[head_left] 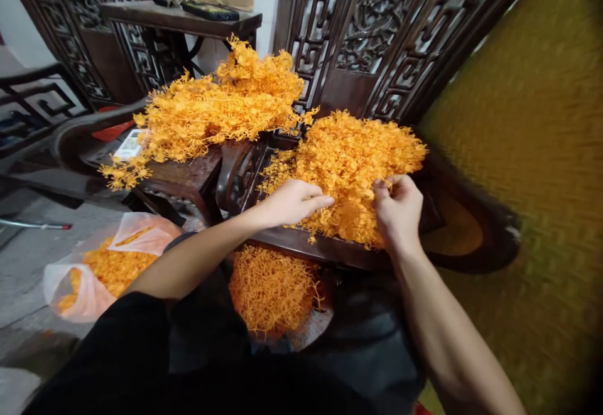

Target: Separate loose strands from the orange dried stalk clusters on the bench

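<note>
A big heap of small orange branched pieces, like plastic flower parts (360,148), lies on the dark wooden chair seat (320,248) in front of me. My left hand (296,203) is at the near left side of this heap, thumb stretched out and a little apart from the fingers, with no piece visible in it. At the heap's right edge, my right hand (399,208) is closed in a pinch. A bit of orange shows at its fingertips, and the heap partly hides what it holds.
Another orange heap (221,107) covers a wooden side table (188,176) at left. Below the seat edge sits a container full of orange pieces (276,289). A plastic bag (85,289) with more stands on the floor. Carved wooden panels (377,19) rise behind.
</note>
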Available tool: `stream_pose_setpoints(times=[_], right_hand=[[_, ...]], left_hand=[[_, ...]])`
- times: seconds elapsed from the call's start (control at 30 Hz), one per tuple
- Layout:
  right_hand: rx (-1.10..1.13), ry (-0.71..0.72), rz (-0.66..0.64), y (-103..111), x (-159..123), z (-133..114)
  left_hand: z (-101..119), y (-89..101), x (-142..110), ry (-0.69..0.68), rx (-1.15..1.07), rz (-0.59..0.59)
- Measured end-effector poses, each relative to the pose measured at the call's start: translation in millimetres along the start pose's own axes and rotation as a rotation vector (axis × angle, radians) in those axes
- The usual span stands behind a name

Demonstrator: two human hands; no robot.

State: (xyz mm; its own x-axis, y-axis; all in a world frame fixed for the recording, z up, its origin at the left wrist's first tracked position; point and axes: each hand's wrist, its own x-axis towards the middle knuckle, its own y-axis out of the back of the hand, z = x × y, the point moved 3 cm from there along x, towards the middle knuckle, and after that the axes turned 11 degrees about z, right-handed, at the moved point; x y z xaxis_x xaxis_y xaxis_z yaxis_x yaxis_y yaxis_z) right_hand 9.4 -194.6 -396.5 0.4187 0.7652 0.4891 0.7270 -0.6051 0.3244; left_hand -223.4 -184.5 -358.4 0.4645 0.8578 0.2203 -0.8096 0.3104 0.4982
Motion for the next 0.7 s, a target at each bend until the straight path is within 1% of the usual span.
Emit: stream_pose_setpoints(times=[0.07,0.1,0.13,0.2,0.3,0.37,0.43,0.5,0.53,0.57,0.6,0.67,0.7], right_hand=[[0.077,-0.08,0.053,-4.8,-0.1,1.7],[0.112,-0.108,0.059,-9.9,-4.2,-0.4],[0.131,-0.112,0.035,-16.5,-10.0,-4.5],[0.134,-0.082,0.013,-27.7,-22.8,-15.4],[0.092,-0.002,0.05,-34.1,-33.0,-29.0],[0.068,0.019,0.041,-32.3,-28.6,-31.3],[0.129,-0.063,0.069,-24.1,-15.7,-26.4],[0.276,-0.206,0.214,-8.9,-0.4,-17.3],[0.356,-0.263,0.301,-0.7,5.3,-13.1],[0.418,-0.29,0.374,6.7,9.0,-10.4],[0.478,-0.312,0.385,11.5,10.5,-9.2],[0.568,-0.338,0.331,16.0,6.9,-11.7],[0.605,-0.351,0.283,16.3,2.7,-14.8]], left_hand=[[-5.5,-0.6,1.7,0.086,-0.053,0.015],[-9.7,-3.6,3.6,0.121,-0.083,0.019],[-14.2,-8.3,6.0,0.147,-0.121,0.015],[-22.0,-19.9,10.9,0.175,-0.214,0.0],[-25.5,-34.2,15.2,0.205,-0.307,-0.011],[-19.8,-37.5,13.9,0.219,-0.254,-0.019],[-9.2,-36.9,10.5,0.193,-0.167,-0.081],[-0.9,-32.8,9.8,0.165,-0.139,-0.153],[-0.5,-29.2,12.2,0.169,-0.148,-0.164],[-3.8,-24.8,17.2,0.195,-0.159,-0.154],[-11.5,-19.3,24.6,0.25,-0.155,-0.11],[-37.2,-6.6,44.8,0.407,-0.097,0.023],[-53.4,0.5,55.8,0.501,-0.041,0.121]])
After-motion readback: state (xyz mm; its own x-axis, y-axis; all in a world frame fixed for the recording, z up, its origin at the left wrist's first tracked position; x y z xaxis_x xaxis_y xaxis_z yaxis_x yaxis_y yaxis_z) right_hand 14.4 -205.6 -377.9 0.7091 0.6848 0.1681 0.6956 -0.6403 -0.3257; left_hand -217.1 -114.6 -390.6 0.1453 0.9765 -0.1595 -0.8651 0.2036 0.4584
